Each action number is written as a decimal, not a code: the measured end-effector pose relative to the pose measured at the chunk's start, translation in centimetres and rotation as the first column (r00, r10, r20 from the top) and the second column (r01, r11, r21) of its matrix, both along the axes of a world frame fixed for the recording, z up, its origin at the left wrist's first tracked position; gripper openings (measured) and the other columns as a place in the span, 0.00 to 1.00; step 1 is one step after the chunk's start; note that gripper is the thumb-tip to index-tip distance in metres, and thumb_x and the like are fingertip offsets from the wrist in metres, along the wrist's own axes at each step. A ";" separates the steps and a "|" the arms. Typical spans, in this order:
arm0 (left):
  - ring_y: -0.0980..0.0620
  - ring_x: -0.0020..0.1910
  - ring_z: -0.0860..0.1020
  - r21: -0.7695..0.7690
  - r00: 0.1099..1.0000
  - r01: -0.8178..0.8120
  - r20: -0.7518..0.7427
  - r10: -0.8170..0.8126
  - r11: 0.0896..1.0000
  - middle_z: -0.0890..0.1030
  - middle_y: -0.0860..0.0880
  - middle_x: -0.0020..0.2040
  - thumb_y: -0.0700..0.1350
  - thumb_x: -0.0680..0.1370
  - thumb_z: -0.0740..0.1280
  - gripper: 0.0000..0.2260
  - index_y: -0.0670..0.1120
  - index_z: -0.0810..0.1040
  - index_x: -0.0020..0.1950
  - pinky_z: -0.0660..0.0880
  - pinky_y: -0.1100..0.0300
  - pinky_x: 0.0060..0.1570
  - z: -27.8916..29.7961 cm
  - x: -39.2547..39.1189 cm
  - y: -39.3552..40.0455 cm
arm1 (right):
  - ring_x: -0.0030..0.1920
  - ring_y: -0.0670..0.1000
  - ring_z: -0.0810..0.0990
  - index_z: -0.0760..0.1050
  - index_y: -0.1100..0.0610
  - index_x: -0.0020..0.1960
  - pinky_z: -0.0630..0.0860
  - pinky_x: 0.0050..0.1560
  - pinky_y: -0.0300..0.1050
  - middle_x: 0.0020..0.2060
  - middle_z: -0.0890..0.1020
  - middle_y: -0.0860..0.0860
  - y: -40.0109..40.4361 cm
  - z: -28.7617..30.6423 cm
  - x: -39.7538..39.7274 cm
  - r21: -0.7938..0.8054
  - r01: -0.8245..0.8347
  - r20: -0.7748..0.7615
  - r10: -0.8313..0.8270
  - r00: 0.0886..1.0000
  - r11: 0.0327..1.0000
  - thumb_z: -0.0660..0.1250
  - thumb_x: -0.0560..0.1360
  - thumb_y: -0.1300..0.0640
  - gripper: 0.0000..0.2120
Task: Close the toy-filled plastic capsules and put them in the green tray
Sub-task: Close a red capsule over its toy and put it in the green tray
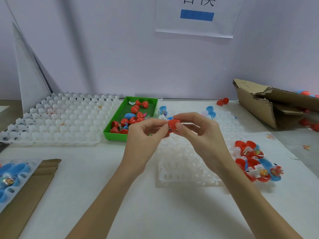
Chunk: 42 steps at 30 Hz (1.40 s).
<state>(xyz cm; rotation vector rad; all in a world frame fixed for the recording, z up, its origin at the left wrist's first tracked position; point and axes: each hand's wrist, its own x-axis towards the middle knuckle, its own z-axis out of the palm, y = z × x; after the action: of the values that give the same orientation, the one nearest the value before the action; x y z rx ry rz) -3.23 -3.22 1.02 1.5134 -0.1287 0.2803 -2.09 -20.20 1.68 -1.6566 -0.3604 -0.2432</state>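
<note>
Both hands hold one red capsule (173, 124) above the table, just right of the green tray (119, 109). My left hand (145, 135) pinches its left side with thumb and fingertips. My right hand (195, 130) grips its right half, thumb on the front. Whether the two halves are fully joined is hidden by my fingers. The green tray holds several red capsules and a blue one (129, 115). A pile of open red and blue capsules with toys (255, 161) lies to the right.
A white holder tray (57, 121) lies left of the green tray, another (186, 161) beneath my hands. A torn cardboard box (269, 104) sits at the back right with capsules around it. Blue capsules (12, 176) and a cardboard strip (32, 192) lie at the near left.
</note>
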 end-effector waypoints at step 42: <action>0.49 0.49 0.87 0.070 0.989 0.072 0.125 -0.080 0.995 0.88 0.48 0.47 0.40 0.75 0.79 0.10 0.44 0.83 0.54 0.82 0.60 0.54 1.0 -0.1 1.0 | 0.56 0.48 0.84 0.80 0.56 0.59 0.79 0.54 0.34 0.53 0.85 0.47 1.4 -0.3 -0.6 -0.037 0.110 0.304 -0.094 0.948 0.993 0.67 0.80 0.66 0.10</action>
<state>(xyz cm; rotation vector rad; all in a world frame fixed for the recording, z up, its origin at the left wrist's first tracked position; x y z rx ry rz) -3.37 -2.21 2.04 1.5514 -0.2989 0.3140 -2.67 -18.80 1.37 -1.6950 -0.5153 -0.5737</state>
